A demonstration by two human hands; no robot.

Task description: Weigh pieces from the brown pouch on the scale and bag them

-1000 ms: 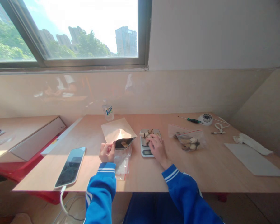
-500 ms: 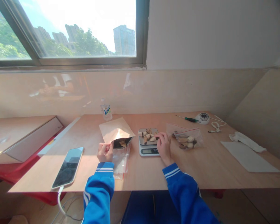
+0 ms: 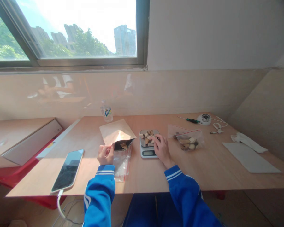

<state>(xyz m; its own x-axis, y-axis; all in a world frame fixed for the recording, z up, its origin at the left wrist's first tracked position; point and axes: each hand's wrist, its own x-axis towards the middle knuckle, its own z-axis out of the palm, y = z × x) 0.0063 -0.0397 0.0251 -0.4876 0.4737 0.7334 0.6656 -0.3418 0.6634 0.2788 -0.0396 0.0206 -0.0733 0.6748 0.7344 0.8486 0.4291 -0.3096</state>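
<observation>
My left hand [image 3: 105, 154] pinches the near left edge of a brown paper bag [image 3: 118, 129], whose dark-lined mouth gapes toward me. A dried, tan-brown piece [image 3: 124, 146] shows in that mouth. My right hand [image 3: 162, 149] is over the right side of a white kitchen scale [image 3: 144, 154], its bent fingertips down on a pale piece in the heap. Several dried pieces, apparently mushroom [image 3: 146, 138], lie on the weighing plate. The scale's display shows, but its digits are too small to read. Under the paper bag lies a clear zip bag [image 3: 121, 165] with a red strip.
Clear zip bags [image 3: 189, 142] holding more dried pieces lie right of the scale. A charging phone [image 3: 68, 170] is at left, a bottle [image 3: 106, 112] behind. Farther right are a screwdriver [image 3: 192, 120], a white camera [image 3: 205, 119], a grey sheet [image 3: 249, 157] and a white cloth [image 3: 249, 142].
My right hand has shifted slightly left, farther over the heap on the scale, and more of the display shows. My left hand keeps its pinch on the paper bag.
</observation>
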